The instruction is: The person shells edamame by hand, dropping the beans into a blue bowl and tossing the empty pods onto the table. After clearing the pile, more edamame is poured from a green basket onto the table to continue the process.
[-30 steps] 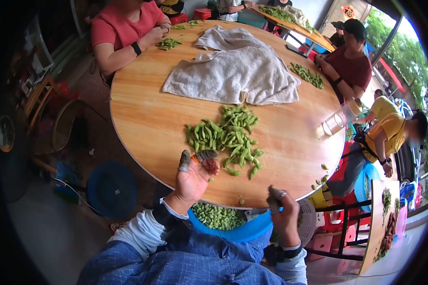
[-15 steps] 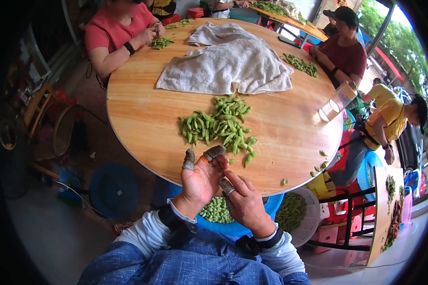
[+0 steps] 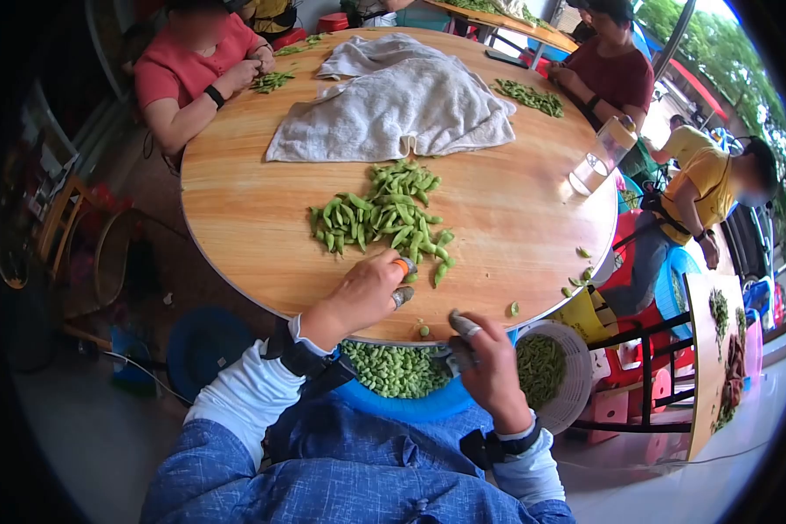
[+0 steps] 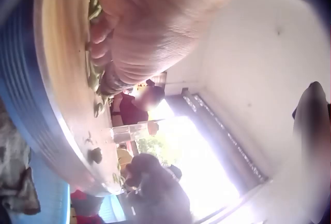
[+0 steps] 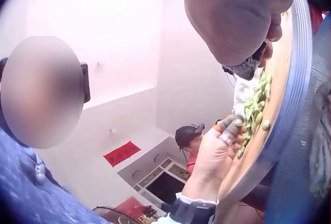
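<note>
On the round wooden surface [image 3: 236, 210], read as a clock with six nearest the wearer, the pile of green pods [image 3: 377, 214] lies from the middle towards six o'clock. The left hand [image 3: 354, 297] reaches in at six, fingers bent down at the pile's near edge beside a pod; whether they pinch it, I cannot tell. The right hand [image 3: 493, 371] is just past the rim at five, its fingers bent; I cannot tell whether it grasps anything. Both hands have grey coverings on some fingers. Below six, a blue basin [image 3: 402, 410] contains shelled green beans [image 3: 393, 371]; a white basket [image 3: 576, 375] with more pods is at five. A rumpled white towel [image 3: 393, 113] spreads towards twelve, a clear container [image 3: 598, 164] leans at about two, and a few loose pods [image 3: 578, 281] lie near four.
</note>
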Tool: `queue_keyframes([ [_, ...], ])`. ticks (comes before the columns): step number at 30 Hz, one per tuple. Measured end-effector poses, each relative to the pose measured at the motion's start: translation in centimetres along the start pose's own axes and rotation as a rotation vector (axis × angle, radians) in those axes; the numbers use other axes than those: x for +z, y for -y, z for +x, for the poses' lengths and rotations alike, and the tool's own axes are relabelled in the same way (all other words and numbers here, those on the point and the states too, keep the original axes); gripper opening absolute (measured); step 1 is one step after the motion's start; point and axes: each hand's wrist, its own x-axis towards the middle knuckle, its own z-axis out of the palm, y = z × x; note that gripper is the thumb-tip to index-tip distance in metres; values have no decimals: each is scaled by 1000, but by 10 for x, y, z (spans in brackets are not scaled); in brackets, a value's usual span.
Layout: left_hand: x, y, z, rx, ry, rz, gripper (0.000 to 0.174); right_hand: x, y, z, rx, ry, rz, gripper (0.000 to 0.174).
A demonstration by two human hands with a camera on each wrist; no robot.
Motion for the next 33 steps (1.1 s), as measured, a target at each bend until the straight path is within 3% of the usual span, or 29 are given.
queue_keyframes([
  [3,3,0,7,57,78,139,11,19,3,2,-127,184,-123,31],
  [7,-1,-3,9,-24,85,169,15,25,10,-7,-192,263,2,35],
  [9,-9,-12,6,-160,67,94,14,22,3,-14,-26,191,142,34],
  [10,-8,-11,1,-178,18,-75,12,21,0,-16,55,153,214,34],
  [13,6,-19,-14,-378,-109,-971,12,17,1,-19,477,82,636,39],
  [14,7,-27,-19,-418,-76,-1193,13,18,0,-18,501,81,812,46],
  [17,19,-50,-33,-374,-175,-1288,14,23,1,-14,466,21,1051,50],
  [19,29,-55,-41,-298,-188,-1312,17,18,5,-12,534,30,1043,38],
  [22,27,-53,-51,-224,-124,-985,16,20,0,-19,540,-12,1082,23],
  [24,17,-60,-52,-209,-76,-847,16,17,-3,-21,474,49,900,21],
  [27,-5,-64,-48,-103,106,-326,18,10,0,-18,377,141,593,20],
  [28,-5,-64,-47,-30,81,-201,16,8,0,-17,333,182,502,20],
  [31,-8,-65,-46,15,191,9,12,3,2,-14,223,240,304,20],
  [32,-6,-62,-47,-2,175,-61,10,3,3,-13,192,255,254,21],
  [33,-1,-58,-48,-25,159,-133,8,4,4,-15,285,208,408,21],
])
